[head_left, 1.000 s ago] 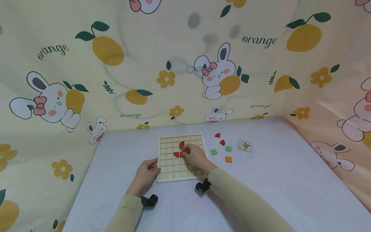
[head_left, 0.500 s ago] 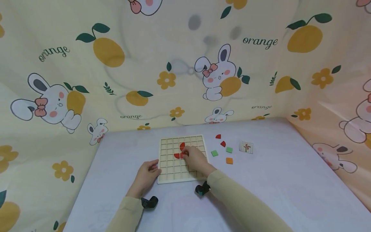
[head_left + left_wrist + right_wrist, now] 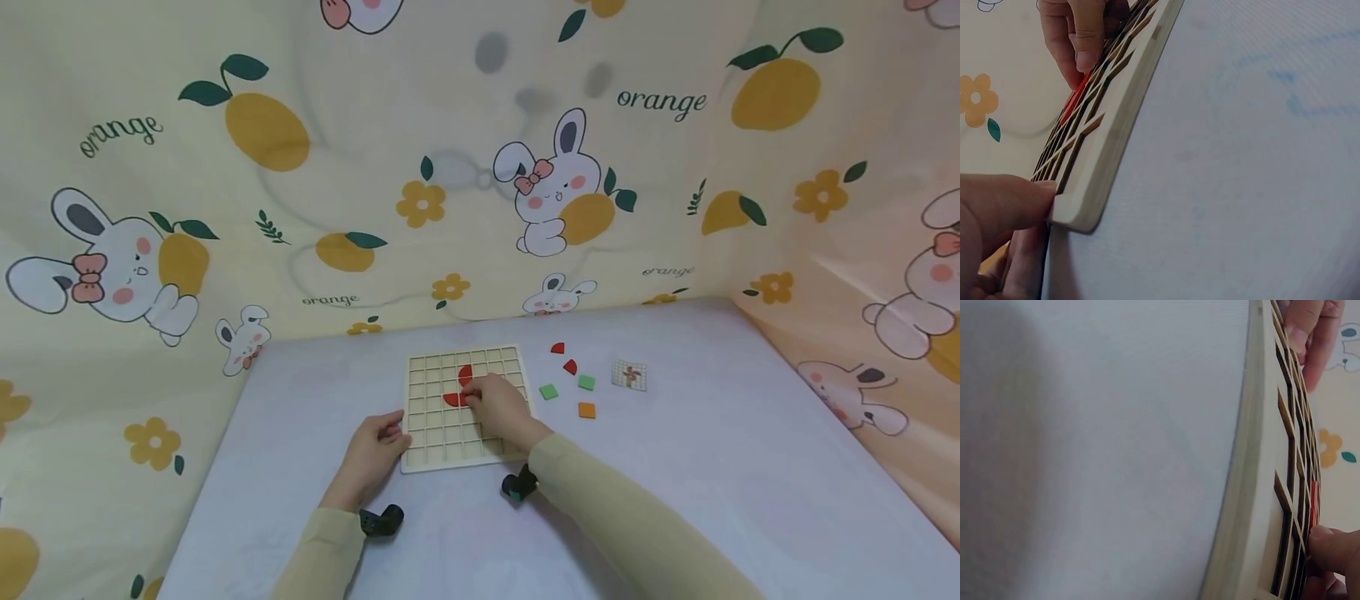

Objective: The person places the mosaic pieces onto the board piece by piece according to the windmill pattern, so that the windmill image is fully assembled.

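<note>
A square wooden grid board (image 3: 450,442) lies on the table. My left hand (image 3: 372,454) holds its near left edge, with the thumb (image 3: 1019,197) at the corner in the left wrist view. Over the board's middle, the thumb and forefinger of my right hand (image 3: 498,408) pinch a small red piece that the fingertips mostly cover. Beside them, a red quarter-circle piece (image 3: 453,400) sits in a grid cell, and another red quarter-circle (image 3: 466,375) sits just behind. In the left wrist view, a red piece (image 3: 1074,100) shows under the right fingertips.
Right of the board lie two loose red quarter-circles (image 3: 558,348), two green squares (image 3: 549,392) and an orange square (image 3: 587,410). Farther right is a small pattern card (image 3: 629,375) with a pinwheel design. A printed curtain (image 3: 420,275) hangs behind the table.
The head view has shifted slightly. Both hands stay almost in place, the right fingers still down among the red pieces; the loose pieces have not moved.
</note>
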`<state>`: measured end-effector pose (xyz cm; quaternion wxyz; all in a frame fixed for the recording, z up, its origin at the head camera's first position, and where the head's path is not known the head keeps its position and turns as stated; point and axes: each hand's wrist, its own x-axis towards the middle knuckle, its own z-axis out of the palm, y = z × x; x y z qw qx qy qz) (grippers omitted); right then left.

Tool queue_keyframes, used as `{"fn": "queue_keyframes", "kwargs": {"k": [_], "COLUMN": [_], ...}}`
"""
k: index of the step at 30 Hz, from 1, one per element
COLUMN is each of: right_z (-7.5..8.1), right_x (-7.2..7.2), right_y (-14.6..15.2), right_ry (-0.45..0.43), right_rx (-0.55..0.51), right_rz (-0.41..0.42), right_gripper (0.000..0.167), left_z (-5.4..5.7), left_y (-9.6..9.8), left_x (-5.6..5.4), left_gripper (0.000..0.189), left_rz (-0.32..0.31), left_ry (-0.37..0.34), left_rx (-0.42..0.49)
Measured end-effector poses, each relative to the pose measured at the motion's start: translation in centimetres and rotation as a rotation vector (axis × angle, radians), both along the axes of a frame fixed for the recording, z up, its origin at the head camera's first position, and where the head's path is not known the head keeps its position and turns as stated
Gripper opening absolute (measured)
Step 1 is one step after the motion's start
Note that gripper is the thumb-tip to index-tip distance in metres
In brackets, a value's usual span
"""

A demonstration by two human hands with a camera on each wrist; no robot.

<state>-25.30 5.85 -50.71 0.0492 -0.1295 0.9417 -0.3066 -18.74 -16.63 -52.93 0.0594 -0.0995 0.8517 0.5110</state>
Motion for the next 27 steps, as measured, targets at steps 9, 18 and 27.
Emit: {"fn": "queue_keyframes", "kwargs": {"k": [9, 18, 27], "right_z": [0.0, 0.4, 1.1], "right_x": [0.5, 0.6, -0.3], "right_y": [-0.7, -0.6, 2.6], "right_ry": [0.095, 0.068, -0.002], "right_rx": [0.178, 0.118, -0.096], "right_rz": [0.025, 0.019, -0.028], "right_gripper": [0.022, 0.023, 0.029], "left_z": [-0.1, -0.2, -0.1], "left_y": [-0.2, -0.3, -0.4], "left_x": [0.1, -0.1, 0.1], "left_gripper": [0.053, 0.052, 0.052], "left_rz": [0.0, 0.005, 0.004], "left_ry": [0.003, 0.004, 0.004], "left_rx": [0.009, 0.01, 0.011]}}
